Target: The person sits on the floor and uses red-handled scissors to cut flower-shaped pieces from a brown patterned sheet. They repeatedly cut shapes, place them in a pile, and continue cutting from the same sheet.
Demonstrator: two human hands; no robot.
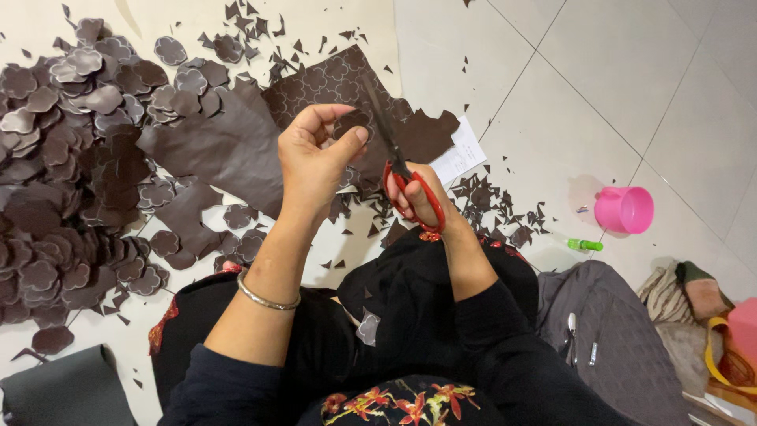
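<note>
The left hand [311,162] was up over the floor [631,71], its fingers [347,142] pinched on a small brown piece [351,122]. The right hand [418,197] sat just beside it, fingers closed through the red handles of the scissors [394,154], dark blades pointing up and away past the piece. Beneath lay a brown sheet [229,150] marked with scalloped outlines. To the left, a big pile of flower-shaped cutouts [55,181]. A white paper slip [461,154] showed just right of the scissors, among scraps [497,205]. Further right, a pink cup [624,209] lay on its side; I couldn't tell what it held. A green marker [585,245] lay near it.
</note>
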